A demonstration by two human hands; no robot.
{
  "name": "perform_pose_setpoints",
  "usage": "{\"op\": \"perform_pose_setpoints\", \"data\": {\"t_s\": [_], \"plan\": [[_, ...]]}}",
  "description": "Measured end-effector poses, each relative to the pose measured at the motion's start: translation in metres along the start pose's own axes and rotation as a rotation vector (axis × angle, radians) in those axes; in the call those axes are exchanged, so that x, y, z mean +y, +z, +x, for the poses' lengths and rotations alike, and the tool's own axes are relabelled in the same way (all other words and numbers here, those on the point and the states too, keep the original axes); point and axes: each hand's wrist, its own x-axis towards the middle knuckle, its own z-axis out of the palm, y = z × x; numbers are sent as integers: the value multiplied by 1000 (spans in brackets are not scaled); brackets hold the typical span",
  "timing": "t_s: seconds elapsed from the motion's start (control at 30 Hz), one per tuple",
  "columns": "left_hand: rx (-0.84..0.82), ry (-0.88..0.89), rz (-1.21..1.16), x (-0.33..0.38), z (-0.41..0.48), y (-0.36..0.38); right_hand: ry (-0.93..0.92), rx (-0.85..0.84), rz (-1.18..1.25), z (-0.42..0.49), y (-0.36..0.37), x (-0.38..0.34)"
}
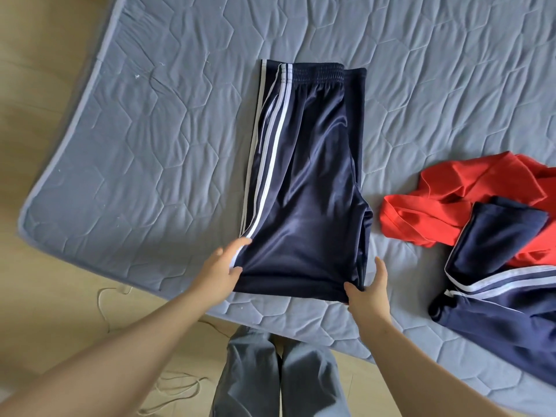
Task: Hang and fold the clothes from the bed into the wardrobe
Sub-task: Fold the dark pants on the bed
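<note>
Trousers [304, 182], navy with white side stripes, lie folded lengthwise on the bed [144, 130], waistband at the far end. We pinch the near edge at both corners: our left hand [224, 266] on the striped side, our right hand [367, 293] on the plain side. Further right, a red garment [445, 212] lies crumpled under another navy striped piece [496, 302].

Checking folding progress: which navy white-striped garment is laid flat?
The navy trousers in the centre, near edge held by the left hand and right hand; the other navy garment lies crumpled at right, overlapping the red garment.
</note>
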Motion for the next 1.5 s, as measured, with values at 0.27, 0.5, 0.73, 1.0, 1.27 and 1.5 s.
{"op": "perform_pose_setpoints", "data": {"t_s": [0.27,0.5,0.73,1.0,1.27,1.5], "plan": [[54,512,887,12,-20,8,-721,62,-1177,-19,11,-7],[-13,462,1010,-1,10,39,-683,-253,-1569,29,24,29],[-11,482,771,6,12,25,-624,-173,-1273,32,28,22],[-741,95,605,30,-27,-16,-260,-735,-1312,-30,3,6],[-377,190,437,98,-25,-87,-383,-366,-1053,-38,-29,-86],[62,317,579,165,29,-137,-689,185,-957,-5,-31,-163]]}}
